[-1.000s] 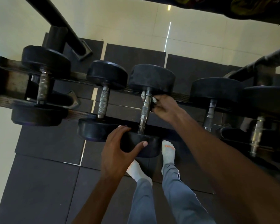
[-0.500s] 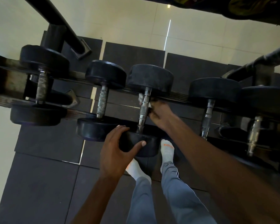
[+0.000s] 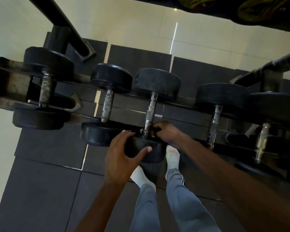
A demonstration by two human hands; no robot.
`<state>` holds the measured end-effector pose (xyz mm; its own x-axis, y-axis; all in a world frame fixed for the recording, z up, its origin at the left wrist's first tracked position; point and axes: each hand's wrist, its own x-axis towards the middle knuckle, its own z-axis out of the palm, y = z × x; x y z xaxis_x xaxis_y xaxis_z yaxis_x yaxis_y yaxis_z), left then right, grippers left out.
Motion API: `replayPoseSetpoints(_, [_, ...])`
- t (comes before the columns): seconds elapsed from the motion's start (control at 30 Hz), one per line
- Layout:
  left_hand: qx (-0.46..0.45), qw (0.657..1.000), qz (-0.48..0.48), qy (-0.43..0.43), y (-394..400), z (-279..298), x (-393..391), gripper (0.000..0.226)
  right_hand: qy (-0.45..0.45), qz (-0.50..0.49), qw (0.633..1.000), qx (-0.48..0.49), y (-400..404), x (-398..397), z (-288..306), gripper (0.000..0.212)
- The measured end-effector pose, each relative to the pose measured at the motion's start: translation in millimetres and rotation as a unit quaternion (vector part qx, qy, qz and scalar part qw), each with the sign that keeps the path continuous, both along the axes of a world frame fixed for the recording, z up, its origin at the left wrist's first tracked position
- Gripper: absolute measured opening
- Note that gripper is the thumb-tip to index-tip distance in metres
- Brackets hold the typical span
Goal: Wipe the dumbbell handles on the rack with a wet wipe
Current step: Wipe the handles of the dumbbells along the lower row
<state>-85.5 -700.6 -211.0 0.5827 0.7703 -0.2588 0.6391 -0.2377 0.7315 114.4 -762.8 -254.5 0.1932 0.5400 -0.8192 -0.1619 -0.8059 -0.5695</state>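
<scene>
Right hand: the right hand [image 3: 166,133] is curled round the near end of the middle dumbbell's handle [image 3: 149,114], right where the steel meets the near weight; bits of a white wet wipe [image 3: 141,131] peek out beside its fingers, pinched against the bar.
Left hand: the left hand [image 3: 120,158] clasps the near weight head [image 3: 146,150] of that same dumbbell, fingers curved over the top edge and thumb spread across its near face.
Middle dumbbell: it lies across the rack [image 3: 182,99], far head [image 3: 157,84] on the far rail, knurled steel bare above the right hand.
Neighbours: 1 smaller dumbbell [image 3: 107,106] sits just to the left, its near head touching or nearly touching the left hand's fingertips; another dumbbell [image 3: 44,91] with a dull, worn handle sits further left; 2 more [image 3: 216,118] [image 3: 261,141] sit to the right, partly in shadow.
Below: dark rubber floor mats [image 3: 40,190] under the rack, pale tiles [image 3: 141,27] beyond, and the person's grey trousers [image 3: 179,206] and white socks [image 3: 172,156] beneath the rack's edge.
</scene>
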Motion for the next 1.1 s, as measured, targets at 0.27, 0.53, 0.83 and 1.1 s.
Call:
replayPoseSetpoints(0.27, [-0.007, 1.000, -0.001, 0.000, 0.7, 2.3, 1.0, 0.072, 0.032, -0.055, 0.998, 0.020, 5.4, 0.8, -3.3, 0.042])
replayPoseSetpoints(0.53, [-0.007, 1.000, -0.010, -0.001, 0.9, 2.4, 0.3, 0.072, 0.007, -0.021, 1.000, 0.022, -9.9, 21.7, 14.4, 0.022])
replayPoseSetpoints(0.83, [-0.009, 1.000, -0.018, -0.010, 1.8, -1.4, -1.7, 0.074, -0.286, 0.397, 0.846, 0.213, 48.1, 14.3, 45.6, 0.011])
replayPoseSetpoints(1.1, [-0.019, 1.000, -0.018, -0.013, 1.6, -5.2, -2.0, 0.078, -0.289, 0.513, 0.780, 0.211, 65.4, -7.1, 32.0, 0.020])
